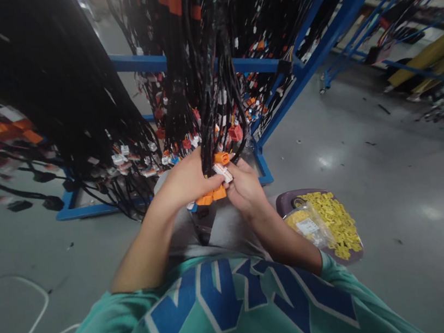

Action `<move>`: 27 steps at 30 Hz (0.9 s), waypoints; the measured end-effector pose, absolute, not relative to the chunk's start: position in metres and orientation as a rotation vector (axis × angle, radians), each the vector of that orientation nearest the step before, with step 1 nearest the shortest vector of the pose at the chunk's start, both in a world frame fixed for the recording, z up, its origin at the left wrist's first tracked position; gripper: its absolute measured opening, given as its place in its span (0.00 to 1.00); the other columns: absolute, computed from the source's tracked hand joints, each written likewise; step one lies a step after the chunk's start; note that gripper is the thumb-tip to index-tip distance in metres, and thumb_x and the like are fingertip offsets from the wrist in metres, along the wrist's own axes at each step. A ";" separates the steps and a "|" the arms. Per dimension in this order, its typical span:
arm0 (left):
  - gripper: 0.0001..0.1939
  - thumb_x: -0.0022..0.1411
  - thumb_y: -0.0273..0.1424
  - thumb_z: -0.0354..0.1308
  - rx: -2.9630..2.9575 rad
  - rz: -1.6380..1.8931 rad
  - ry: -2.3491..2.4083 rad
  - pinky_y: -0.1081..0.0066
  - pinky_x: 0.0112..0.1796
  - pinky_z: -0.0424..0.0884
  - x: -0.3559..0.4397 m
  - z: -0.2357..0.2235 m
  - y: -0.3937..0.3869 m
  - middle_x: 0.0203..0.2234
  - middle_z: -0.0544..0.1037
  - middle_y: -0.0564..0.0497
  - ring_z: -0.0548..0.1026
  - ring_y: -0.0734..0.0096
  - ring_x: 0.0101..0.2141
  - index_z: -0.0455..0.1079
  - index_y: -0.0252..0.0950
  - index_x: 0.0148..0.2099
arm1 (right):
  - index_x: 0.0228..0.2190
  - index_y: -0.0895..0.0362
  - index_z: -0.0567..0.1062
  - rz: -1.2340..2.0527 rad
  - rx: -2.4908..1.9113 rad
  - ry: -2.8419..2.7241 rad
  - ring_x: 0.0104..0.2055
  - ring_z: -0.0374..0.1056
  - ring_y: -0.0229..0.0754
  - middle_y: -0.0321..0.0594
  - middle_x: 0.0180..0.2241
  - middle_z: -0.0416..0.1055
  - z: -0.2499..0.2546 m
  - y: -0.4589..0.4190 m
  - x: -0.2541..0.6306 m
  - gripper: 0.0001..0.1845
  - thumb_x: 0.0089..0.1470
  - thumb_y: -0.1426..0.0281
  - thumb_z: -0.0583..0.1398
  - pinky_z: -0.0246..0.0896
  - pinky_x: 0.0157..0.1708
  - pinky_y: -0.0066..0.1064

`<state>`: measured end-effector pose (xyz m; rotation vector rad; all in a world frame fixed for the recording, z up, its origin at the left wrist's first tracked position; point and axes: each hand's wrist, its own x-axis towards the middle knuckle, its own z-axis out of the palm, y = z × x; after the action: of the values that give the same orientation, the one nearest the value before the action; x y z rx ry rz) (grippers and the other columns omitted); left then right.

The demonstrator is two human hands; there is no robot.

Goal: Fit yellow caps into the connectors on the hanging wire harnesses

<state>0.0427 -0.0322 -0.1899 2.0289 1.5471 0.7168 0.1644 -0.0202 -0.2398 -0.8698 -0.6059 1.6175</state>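
Note:
Black cable bundles (211, 91) hang down in front of me and end in plastic connectors. My left hand (191, 179) is closed around the lower end of one bundle, its thumb on a white connector (223, 172). From the other side, my right hand (244, 182) pinches at the same white connector, its fingers partly hidden behind it. An orange connector (221, 158) sits just above, between the hands. More orange connectors (212, 196) stick out below my left hand, beside a small blue one (192, 207).
A blue metal rack frame (141, 62) carries the cables, its base (96, 210) near my knees. On the floor at right, a purple tray (282, 202) holds many small yellow plastic parts (339, 221) and a clear labelled bag (308, 225). A white strip (32, 320) lies at left.

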 end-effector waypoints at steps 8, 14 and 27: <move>0.25 0.50 0.36 0.56 2.052 0.688 1.604 0.60 0.44 0.69 0.043 -0.190 -0.034 0.46 0.73 0.44 0.72 0.54 0.45 0.63 0.36 0.52 | 0.26 0.54 0.63 1.624 -0.853 -0.614 0.19 0.59 0.29 0.27 0.22 0.67 -0.241 -0.019 0.163 0.10 0.41 0.72 0.62 0.46 0.14 0.21; 0.26 0.51 0.38 0.56 2.032 0.656 1.643 0.58 0.46 0.68 0.046 -0.189 -0.035 0.46 0.73 0.42 0.71 0.51 0.46 0.63 0.34 0.52 | 0.25 0.55 0.63 1.614 -0.820 -0.603 0.18 0.58 0.28 0.26 0.21 0.66 -0.241 -0.019 0.164 0.11 0.40 0.72 0.62 0.46 0.13 0.20; 0.25 0.50 0.33 0.55 1.948 0.714 1.610 0.60 0.45 0.68 0.047 -0.185 -0.037 0.48 0.72 0.43 0.71 0.53 0.47 0.63 0.34 0.52 | 0.26 0.54 0.68 1.747 -0.913 -0.544 0.17 0.57 0.29 0.28 0.22 0.68 -0.238 -0.018 0.169 0.03 0.45 0.73 0.59 0.47 0.13 0.21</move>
<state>0.0474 -0.0373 -0.1848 1.9480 1.6099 0.7144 0.1691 -0.0184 -0.2385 -0.9129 -0.5441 1.7473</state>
